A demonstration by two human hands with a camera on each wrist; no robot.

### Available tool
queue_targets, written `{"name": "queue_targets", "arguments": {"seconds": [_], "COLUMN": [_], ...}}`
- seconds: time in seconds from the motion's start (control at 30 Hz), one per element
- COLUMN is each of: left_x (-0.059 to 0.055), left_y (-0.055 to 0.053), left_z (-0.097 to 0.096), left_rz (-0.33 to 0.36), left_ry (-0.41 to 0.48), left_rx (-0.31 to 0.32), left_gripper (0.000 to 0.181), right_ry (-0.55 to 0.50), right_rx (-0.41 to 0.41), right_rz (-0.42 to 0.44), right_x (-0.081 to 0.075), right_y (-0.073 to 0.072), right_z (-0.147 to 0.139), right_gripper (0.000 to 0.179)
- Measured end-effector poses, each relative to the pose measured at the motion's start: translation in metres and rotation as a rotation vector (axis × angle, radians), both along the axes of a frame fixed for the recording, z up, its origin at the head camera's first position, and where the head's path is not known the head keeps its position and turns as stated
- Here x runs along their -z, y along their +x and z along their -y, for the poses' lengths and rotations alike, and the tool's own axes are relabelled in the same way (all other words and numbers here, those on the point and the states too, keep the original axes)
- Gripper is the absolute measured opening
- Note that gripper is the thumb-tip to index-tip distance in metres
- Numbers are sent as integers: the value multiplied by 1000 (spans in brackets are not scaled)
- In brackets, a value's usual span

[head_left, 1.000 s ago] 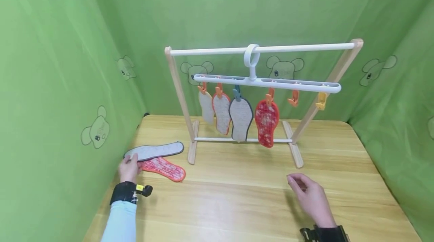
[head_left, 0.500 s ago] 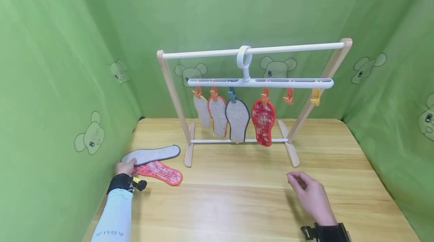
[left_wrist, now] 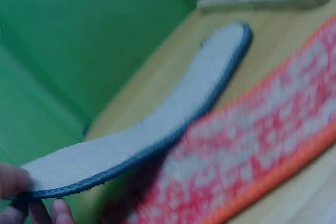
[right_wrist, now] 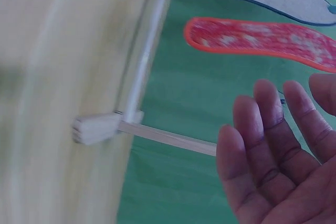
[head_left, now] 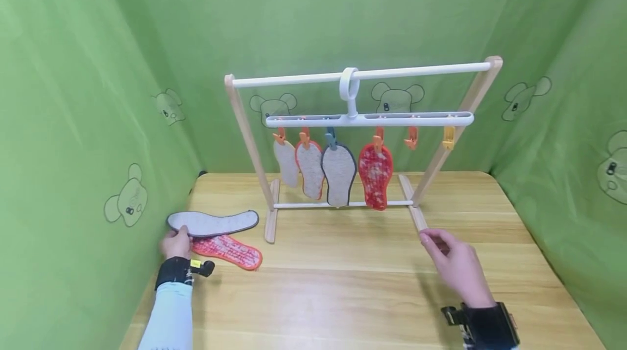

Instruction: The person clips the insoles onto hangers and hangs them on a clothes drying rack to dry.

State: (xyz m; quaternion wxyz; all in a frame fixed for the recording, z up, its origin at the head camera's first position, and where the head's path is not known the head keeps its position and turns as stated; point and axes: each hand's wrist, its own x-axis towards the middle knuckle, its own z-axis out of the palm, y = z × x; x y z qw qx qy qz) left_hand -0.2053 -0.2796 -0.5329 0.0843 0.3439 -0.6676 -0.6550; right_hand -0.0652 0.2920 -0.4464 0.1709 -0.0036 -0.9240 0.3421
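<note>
My left hand (head_left: 177, 243) pinches the near left end of a grey insole with a dark blue edge (left_wrist: 110, 156), thumb above and fingers beneath. That end is lifted slightly over a red-and-white insole with an orange edge (head_left: 230, 250), which lies on the table. My right hand (head_left: 459, 266) holds nothing; its fingers are loosely bent in front of the rack's right foot. From a white clip hanger (head_left: 411, 119) hang a pale insole (head_left: 286, 162), a grey one with a red edge (head_left: 310, 170), a grey one with a dark edge (head_left: 339, 176) and a red one (head_left: 375, 176).
The hanger hooks over the white top rod (head_left: 421, 72) of a wooden rack (head_left: 247, 132). An orange clip (head_left: 412, 137) and a yellow clip (head_left: 448, 137) hang with nothing in them. Green cloth (head_left: 274, 18) surrounds the wooden table (head_left: 333, 295) on the left, back and right.
My left hand has taken hold of the grey insole's end and raised it a little, shifting it left off the red one. My right hand has moved slightly right and up.
</note>
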Motion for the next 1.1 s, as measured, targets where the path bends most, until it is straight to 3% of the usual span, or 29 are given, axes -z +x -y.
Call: {"name": "queue_targets", "arguments": {"seconds": [0.1,0.3,0.6,0.83,1.1], "left_x": [-15,-53,-102,-123,-137], "left_y": [-1,2,19,35,51], "left_z": [-12,-38,-77,-113,-157], "left_rz": [-89,-236,-472,-616,-638], "left_ry": [-7,-131,-344,-276,-212], "left_rx": [-12,17,142,215,359], "left_gripper": [51,44,33,26,27], "right_ry": [4,-19,-51,-44,-151], "right_rx": [-8,-30,-77,-127,-154], "right_rz": [-34,-89,-105,4,25], "right_x": [-14,-44,-85,-112,-132], "right_y": [-8,-26,-54,-74,-90], "right_z": [-4,-7,-1,7,19], "right_gripper": [22,25,39,68,79]}}
